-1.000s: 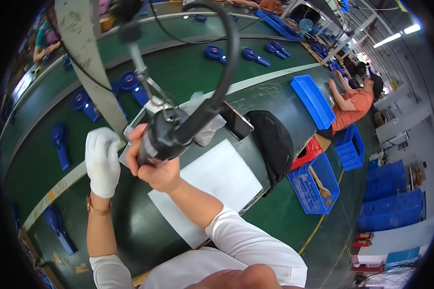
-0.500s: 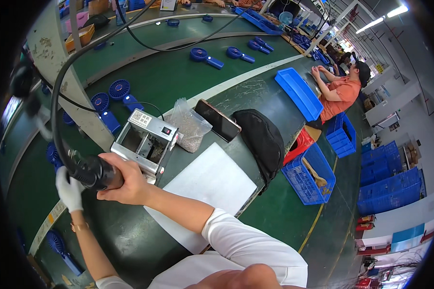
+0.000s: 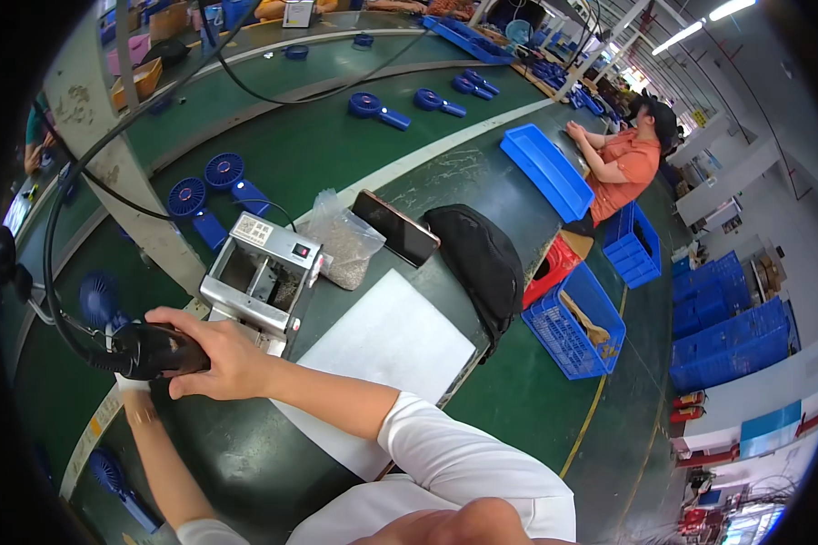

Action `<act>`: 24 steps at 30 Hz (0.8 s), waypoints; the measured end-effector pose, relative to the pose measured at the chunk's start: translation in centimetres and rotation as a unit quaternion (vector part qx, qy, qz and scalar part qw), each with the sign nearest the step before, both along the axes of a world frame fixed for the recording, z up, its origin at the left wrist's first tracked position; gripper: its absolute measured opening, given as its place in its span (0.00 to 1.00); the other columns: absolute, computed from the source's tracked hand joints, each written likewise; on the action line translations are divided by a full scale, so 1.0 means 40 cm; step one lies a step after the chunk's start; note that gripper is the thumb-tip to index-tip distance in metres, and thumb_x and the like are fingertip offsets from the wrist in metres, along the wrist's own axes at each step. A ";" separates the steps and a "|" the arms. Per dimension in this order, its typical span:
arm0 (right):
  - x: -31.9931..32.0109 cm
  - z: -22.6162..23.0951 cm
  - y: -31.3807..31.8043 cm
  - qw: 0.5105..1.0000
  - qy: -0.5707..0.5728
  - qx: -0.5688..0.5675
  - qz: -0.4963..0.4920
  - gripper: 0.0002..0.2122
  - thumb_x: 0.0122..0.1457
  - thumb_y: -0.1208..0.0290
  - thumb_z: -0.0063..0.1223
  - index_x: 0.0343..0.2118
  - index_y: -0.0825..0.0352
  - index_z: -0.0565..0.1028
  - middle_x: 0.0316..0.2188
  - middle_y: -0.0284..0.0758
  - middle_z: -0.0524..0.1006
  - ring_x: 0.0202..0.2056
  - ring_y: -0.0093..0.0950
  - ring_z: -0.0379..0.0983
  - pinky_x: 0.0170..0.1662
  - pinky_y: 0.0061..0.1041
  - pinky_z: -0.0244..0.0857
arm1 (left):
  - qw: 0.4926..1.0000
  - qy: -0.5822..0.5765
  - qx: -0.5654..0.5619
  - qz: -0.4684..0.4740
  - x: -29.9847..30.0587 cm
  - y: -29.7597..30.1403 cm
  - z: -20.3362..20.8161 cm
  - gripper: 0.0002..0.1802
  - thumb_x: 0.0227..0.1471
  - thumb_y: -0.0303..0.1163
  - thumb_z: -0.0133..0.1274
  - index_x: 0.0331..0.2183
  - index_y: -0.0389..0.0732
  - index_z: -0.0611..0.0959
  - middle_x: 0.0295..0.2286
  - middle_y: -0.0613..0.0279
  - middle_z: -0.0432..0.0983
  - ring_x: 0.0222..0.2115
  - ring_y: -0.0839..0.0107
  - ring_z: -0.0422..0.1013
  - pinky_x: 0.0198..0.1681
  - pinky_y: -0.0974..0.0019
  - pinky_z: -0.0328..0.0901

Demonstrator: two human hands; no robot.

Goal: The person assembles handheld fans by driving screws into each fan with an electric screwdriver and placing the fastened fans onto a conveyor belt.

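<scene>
With our right hand [image 3: 225, 356] wrapped around the black tool [image 3: 159, 351], we should hold it steady and square to the blue fan [image 3: 98, 298] just beyond it (our left hand [image 3: 133, 384] is mostly hidden, so we cannot tell its grip).

The black tool [image 3: 150, 351] hides most of the left hand [image 3: 134, 384].

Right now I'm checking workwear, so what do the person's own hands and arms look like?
The left hand wears a white glove, mostly hidden, with only its cuff showing; a blurred band circles that wrist. The right hand is ungloved, with no wristwear visible. Both shirt sleeves are white and short.
</scene>
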State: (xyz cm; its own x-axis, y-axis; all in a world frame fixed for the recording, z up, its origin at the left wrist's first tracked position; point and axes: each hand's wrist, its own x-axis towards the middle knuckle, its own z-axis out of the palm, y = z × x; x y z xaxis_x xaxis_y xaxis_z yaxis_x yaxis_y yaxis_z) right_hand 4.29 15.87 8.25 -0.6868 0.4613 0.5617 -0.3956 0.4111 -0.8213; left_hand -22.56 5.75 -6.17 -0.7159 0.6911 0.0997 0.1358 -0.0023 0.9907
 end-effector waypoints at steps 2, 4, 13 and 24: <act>-0.003 -0.002 -0.018 0.998 0.055 -0.012 -0.041 0.37 0.39 0.57 0.67 0.50 0.68 0.62 0.32 0.41 0.76 0.31 0.36 0.75 0.36 0.27 0.67 | 0.977 -0.194 0.076 -0.047 0.088 -0.048 0.035 0.16 0.47 0.27 0.54 0.40 0.38 0.72 0.35 0.63 0.71 0.34 0.72 0.69 0.39 0.66 0.68; -0.006 -0.022 -0.020 0.993 0.064 0.018 -0.094 0.36 0.36 0.61 0.69 0.48 0.69 0.64 0.31 0.41 0.76 0.29 0.36 0.75 0.35 0.26 0.67 | 0.956 -0.259 0.134 -0.018 0.299 -0.063 0.172 0.20 0.45 0.26 0.54 0.43 0.37 0.71 0.38 0.61 0.71 0.38 0.70 0.69 0.44 0.65 0.66; -0.042 -0.049 -0.039 0.953 0.019 -0.287 0.094 0.18 0.48 0.78 0.47 0.44 0.72 0.62 0.19 0.35 0.70 0.19 0.21 0.66 0.21 0.19 0.61 | 0.884 -0.457 0.100 -0.024 0.528 -0.133 0.144 0.17 0.46 0.25 0.54 0.40 0.32 0.71 0.32 0.54 0.73 0.30 0.64 0.72 0.37 0.63 0.69; -0.059 -0.073 -0.074 0.935 0.097 -0.311 0.138 0.39 0.43 0.40 0.57 0.47 0.70 0.59 0.16 0.33 0.67 0.17 0.21 0.64 0.21 0.18 0.59 | 0.858 -0.502 0.109 0.005 0.540 -0.157 0.126 0.13 0.45 0.22 0.56 0.36 0.35 0.72 0.29 0.57 0.75 0.28 0.68 0.73 0.33 0.66 0.70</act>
State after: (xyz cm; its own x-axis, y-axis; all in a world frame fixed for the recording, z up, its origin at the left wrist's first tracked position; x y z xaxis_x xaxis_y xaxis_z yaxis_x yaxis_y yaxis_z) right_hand 1.92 12.90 5.32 -0.7408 0.5607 0.3698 -0.5825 -0.2622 -0.7694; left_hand -0.96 -0.52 -1.12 -0.5223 0.7284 -0.4434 -0.7846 -0.2067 0.5845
